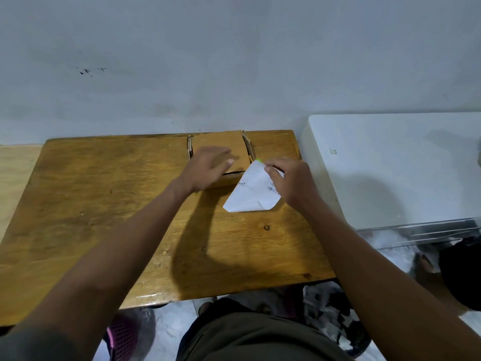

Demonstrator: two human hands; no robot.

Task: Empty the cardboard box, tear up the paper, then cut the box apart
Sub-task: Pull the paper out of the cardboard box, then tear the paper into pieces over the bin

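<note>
A small brown cardboard box (221, 144) stands at the far edge of the wooden table (91, 194), its side flaps raised. My left hand (208, 165) lies flat on the box's front flap, fingers straight. My right hand (289, 181) pinches a white printed paper (250, 194) with a barcode at the box's front right corner; the paper's lower end hangs over the table. A bit of bright green (259, 160) shows just behind the paper, too small to identify.
A white appliance-like surface (390, 162) stands to the right of the table, with a clear plastic container (421, 235) at its near edge. Under the table's front edge are a basket of scraps (328, 308) and a pink shoe (122, 334). A grey wall is behind.
</note>
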